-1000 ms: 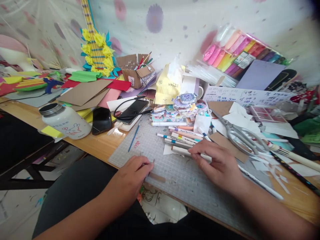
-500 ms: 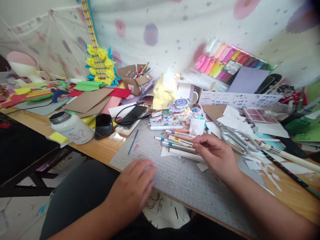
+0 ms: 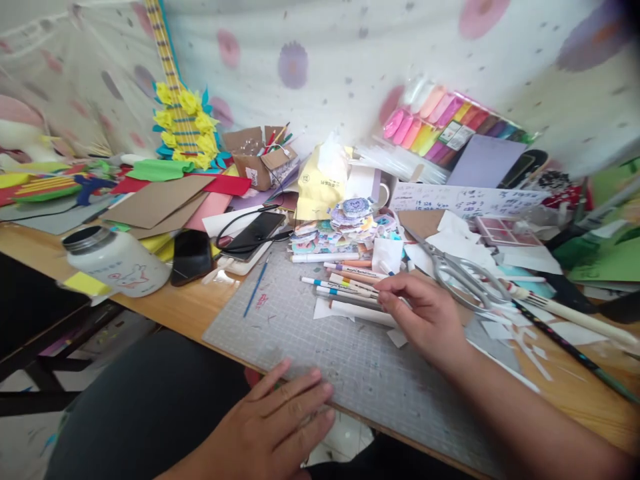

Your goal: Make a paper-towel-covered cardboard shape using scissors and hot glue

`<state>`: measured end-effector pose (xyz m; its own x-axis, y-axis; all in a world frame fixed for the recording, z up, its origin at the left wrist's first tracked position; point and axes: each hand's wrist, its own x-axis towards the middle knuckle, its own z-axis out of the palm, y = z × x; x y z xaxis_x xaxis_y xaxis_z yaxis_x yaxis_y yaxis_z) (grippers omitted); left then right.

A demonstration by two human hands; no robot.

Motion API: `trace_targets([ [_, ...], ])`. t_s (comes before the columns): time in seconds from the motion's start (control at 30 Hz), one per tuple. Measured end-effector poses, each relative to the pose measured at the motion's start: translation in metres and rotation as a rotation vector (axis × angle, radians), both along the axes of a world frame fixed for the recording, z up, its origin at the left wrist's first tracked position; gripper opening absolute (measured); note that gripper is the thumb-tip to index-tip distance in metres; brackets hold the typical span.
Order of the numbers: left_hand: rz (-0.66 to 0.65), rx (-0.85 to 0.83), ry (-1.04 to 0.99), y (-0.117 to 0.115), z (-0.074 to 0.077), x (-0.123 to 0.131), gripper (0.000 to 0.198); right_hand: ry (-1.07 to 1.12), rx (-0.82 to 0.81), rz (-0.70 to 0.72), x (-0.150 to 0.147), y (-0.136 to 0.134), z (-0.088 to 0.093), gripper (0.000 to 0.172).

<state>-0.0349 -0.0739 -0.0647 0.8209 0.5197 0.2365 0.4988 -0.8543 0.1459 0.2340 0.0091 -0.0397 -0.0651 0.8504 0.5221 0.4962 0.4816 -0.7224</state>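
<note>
My left hand [image 3: 283, 420] lies flat at the near edge of the grey cutting mat [image 3: 300, 330], fingers stretched out and holding nothing. My right hand [image 3: 425, 317] rests further back on the mat. Its thumb and forefinger pinch one of the marker pens [image 3: 340, 288] that lie in a loose row there. White paper scraps [image 3: 350, 312] sit under and beside that hand. Large metal scissors [image 3: 467, 279] lie just right of it.
A white bottle [image 3: 117, 261] and black phone [image 3: 190, 252] sit left on the wooden table. A blue brush [image 3: 256, 289], sticker pile [image 3: 350, 223], cardboard box [image 3: 260, 159], coloured clay pack [image 3: 445, 127], paper guitar [image 3: 180, 117] and card sheets [image 3: 160, 197] crowd the back.
My left hand has drawn back to the mat's near edge and flattened; the brown strip it touched is out of sight. My right hand has shifted left onto the pens and pinched one.
</note>
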Motion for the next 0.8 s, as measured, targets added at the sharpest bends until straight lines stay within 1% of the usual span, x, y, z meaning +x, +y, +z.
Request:
trace_targets([
  [0.07, 0.065, -0.041, -0.059, 0.011, 0.011, 0.014, 0.035, 0.027, -0.004, -0.008, 0.001, 0.001, 0.001, 0.008],
  [0.13, 0.118, -0.065, -0.042, 0.027, 0.021, 0.030, 0.034, 0.038, -0.010, -0.015, 0.002, 0.001, 0.001, 0.009],
  [0.17, 0.138, -0.059, -0.003, 0.037, 0.024, 0.038, 0.038, 0.038, -0.009, -0.018, 0.002, 0.001, 0.001, 0.009],
  [0.2, 0.131, -0.060, 0.036, 0.045, 0.027, 0.046, 0.047, 0.035, -0.007, -0.022, 0.002, 0.001, 0.002, 0.009],
  [0.27, 0.153, -0.098, 0.087, 0.060, 0.028, 0.060, 0.065, 0.037, -0.004, -0.026, 0.002, 0.001, 0.002, 0.009],
  [0.3, 0.163, -0.125, 0.110, 0.064, 0.026, 0.065, 0.071, 0.040, -0.005, -0.028, 0.002, 0.001, 0.001, 0.009],
  [0.37, 0.174, -0.174, 0.132, 0.068, 0.023, 0.071, 0.074, 0.047, -0.012, -0.036, 0.002, 0.001, 0.000, 0.010],
  [0.43, 0.151, -0.206, 0.127, 0.064, 0.021, 0.070, 0.073, 0.050, -0.019, -0.047, 0.003, 0.002, -0.002, 0.010],
  [0.5, 0.086, -0.225, 0.101, 0.055, 0.019, 0.064, 0.070, 0.040, -0.019, -0.057, 0.006, 0.004, -0.001, 0.010],
  [0.57, 0.020, -0.240, 0.056, 0.044, 0.018, 0.055, 0.061, 0.012, -0.018, -0.039, 0.009, 0.007, 0.003, 0.010],
  [0.6, 0.005, -0.234, 0.021, 0.040, 0.017, 0.050, 0.053, -0.050, -0.028, -0.004, 0.012, 0.009, 0.006, 0.010],
  [0.63, 0.006, -0.216, -0.020, 0.036, 0.016, 0.046, 0.044, -0.156, -0.046, 0.045, 0.014, 0.010, 0.009, 0.009],
  [0.7, 0.002, -0.165, -0.088, 0.031, 0.013, 0.037, 0.026, -0.466, -0.098, 0.145, 0.017, 0.012, 0.016, 0.007],
  [0.77, -0.033, -0.130, -0.126, 0.031, 0.009, 0.030, 0.021, -0.753, -0.158, 0.183, 0.018, 0.012, 0.022, 0.005],
  [0.8, -0.061, -0.122, -0.144, 0.032, 0.008, 0.027, 0.021, -0.830, -0.188, 0.178, 0.018, 0.012, 0.024, 0.005],
])
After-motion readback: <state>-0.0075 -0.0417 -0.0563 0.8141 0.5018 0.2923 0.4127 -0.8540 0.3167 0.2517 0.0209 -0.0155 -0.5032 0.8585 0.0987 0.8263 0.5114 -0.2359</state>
